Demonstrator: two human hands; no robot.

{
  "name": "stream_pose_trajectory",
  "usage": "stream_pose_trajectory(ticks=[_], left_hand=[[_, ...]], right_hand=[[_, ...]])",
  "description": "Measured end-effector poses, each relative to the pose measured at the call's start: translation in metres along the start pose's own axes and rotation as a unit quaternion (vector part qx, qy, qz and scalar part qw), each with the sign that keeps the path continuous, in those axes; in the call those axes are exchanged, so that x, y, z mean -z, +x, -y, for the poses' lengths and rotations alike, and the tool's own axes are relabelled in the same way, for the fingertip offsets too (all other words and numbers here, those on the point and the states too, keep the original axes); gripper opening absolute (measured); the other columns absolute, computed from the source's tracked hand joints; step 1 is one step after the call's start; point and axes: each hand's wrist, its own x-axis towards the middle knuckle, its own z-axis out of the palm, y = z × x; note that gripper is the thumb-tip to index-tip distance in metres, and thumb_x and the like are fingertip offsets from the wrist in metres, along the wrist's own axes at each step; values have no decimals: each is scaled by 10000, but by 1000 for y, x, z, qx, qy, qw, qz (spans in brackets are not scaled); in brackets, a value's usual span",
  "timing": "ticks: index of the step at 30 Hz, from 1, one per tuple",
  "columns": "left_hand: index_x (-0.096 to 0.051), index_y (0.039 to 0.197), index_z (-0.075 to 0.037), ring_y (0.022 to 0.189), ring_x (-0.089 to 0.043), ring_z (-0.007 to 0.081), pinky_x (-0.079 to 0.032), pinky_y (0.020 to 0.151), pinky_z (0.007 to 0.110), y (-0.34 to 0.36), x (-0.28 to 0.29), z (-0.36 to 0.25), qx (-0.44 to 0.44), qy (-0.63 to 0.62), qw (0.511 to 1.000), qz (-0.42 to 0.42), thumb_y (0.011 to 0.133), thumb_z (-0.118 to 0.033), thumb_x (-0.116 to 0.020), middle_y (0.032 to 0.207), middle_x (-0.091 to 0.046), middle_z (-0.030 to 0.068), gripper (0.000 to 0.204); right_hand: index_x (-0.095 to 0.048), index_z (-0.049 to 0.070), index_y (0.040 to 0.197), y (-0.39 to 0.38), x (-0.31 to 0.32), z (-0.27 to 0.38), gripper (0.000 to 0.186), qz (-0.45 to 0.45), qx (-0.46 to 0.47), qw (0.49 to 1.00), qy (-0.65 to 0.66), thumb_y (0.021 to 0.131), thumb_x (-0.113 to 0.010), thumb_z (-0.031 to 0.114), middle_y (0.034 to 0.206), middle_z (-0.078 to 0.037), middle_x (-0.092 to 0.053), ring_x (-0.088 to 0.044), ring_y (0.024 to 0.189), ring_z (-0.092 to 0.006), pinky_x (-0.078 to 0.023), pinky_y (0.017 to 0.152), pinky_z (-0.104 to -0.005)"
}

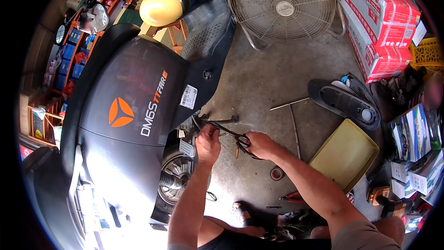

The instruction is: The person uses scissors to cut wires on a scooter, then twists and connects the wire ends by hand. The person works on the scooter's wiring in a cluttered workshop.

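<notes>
Gripping one pair of scissors (233, 135) by its handles, the right hand (260, 144) aims the blades at something thin pinched in the left hand (208, 141), just beside the scooter (134, 111) wheel. A cut seems in hand; closing the blades cleanly comes next. Beyond the right hand lie one yellow tray (344, 155) and one tape roll (277, 173).

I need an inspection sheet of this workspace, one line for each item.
Surface: bare concrete floor, stained.
Job's things: scissors with black handles; black scooter, its wheel beside the hands.
Clutter: yellow tray, T-wrench, tape roll, black panel, red pliers.
Grippers: left hand closed at the scissor tip; right hand holds the handles.
Cables: thin wire at the left hand.
Surroundings: fan, red boxes, helmet, shelves.
</notes>
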Motion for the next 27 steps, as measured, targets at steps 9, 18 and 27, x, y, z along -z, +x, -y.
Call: stream_pose_trajectory(ticks=[9, 18, 27], left_hand=[[-618, 896, 20, 738, -669, 272, -510, 685, 354, -2, 2, 0, 35, 12, 999, 5, 842, -70, -616, 822, -673, 167, 105], [-600, 869, 23, 683, -655, 210, -502, 653, 324, -1, -1, 3, 17, 4, 1000, -16, 836, -76, -619, 765, -670, 140, 105], [-625, 897, 6, 753, -675, 283, -513, 691, 356, 3, -2, 7, 0, 12, 999, 31, 834, -55, -619, 820, -677, 161, 88]], right_hand=[[-612, -16, 909, -6, 8, 18, 244, 62, -23, 998, -9, 792, -675, 188, 903, -228, -646, -640, 881, -379, -488, 737, -442], [-613, -30, 839, -5, 0, 11, 319, 22, -6, 1000, 1, 827, -680, 281, 818, -259, -629, -631, 821, -407, -472, 698, -462], [-628, -13, 872, -1, -2, 0, 228, 13, -17, 1000, 9, 817, -658, 206, 836, -245, -646, -639, 828, -395, -472, 698, -448]])
